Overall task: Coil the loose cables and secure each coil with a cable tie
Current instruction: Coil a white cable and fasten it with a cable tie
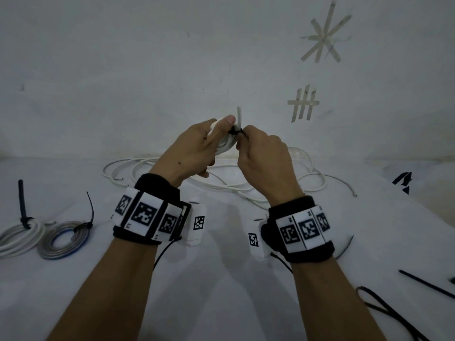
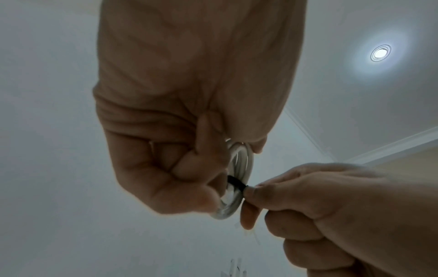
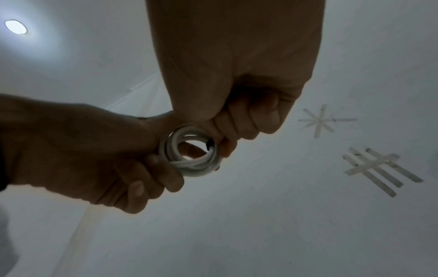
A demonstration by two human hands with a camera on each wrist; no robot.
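Over on the far left of the white table (image 1: 221, 279) you've got two finished coils sitting side by side: a white coil (image 1: 18, 238) and a silvery coil with a blue streak (image 1: 64, 239), each cinched with a black tie whose tail sticks up. No brand names or readable text anywhere; only the square black-and-white codes on your wrist bands (image 1: 147, 215).

Middle of the scene, both arms are raised off the table in front of the wall. Your left hand (image 1: 194, 150) is curled around a small white cable coil (image 3: 189, 154), thumb pressed over the top, fingers wrapped through the ring. A black cable tie (image 2: 235, 184) loops around the bundle. Your right hand (image 1: 264, 158) is clenched, thumb and forefinger pinching that tie right at the coil.

Behind your hands, loose white cable (image 1: 246, 187) sprawls on the table. Right of that, taped marks on the wall (image 1: 304, 103), and spare black ties (image 1: 428, 286) lie at the right edge.
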